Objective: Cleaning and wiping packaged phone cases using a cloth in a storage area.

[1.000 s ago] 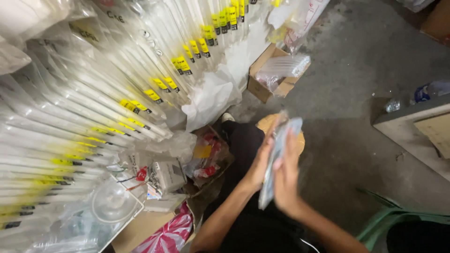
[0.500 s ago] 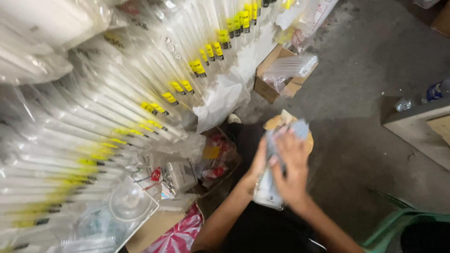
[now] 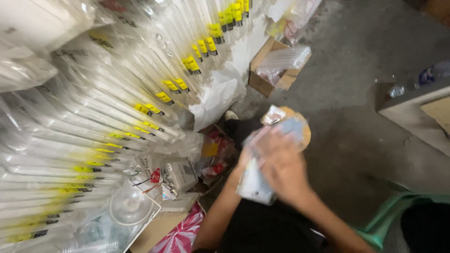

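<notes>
R hand point(image 3: 281, 166) lies spread over the front of a pale, clear-wrapped packet point(image 3: 255, 185), fingers blurred but curled round its upper part. L hand point(image 3: 243, 157) is mostly hidden behind the packet; only its edge shows, pressed to the packet's far side, so its exact grip can't be told. Packet sits upright-ish btwn both hands, over the person's dark lap, its top near a round tan disc point(image 3: 300, 126) just behind.

Left of the forearms: small grey boxes point(image 3: 180, 175) w/ red-marked wrappers, a clear plastic dome point(image 3: 129, 206), a pink patterned bag point(image 3: 180, 234) below. Beyond them, a big fanned stack of long clear sleeves w/ yellow labels point(image 3: 140, 107) fills the left half. Farther back, an open cardboard box point(image 3: 267, 82) holding clear bags on grey concrete floor point(image 3: 356, 84). At right, a plastic bottle point(image 3: 422, 77) on a ledge; green chair frame point(image 3: 389, 211) at lower right.
</notes>
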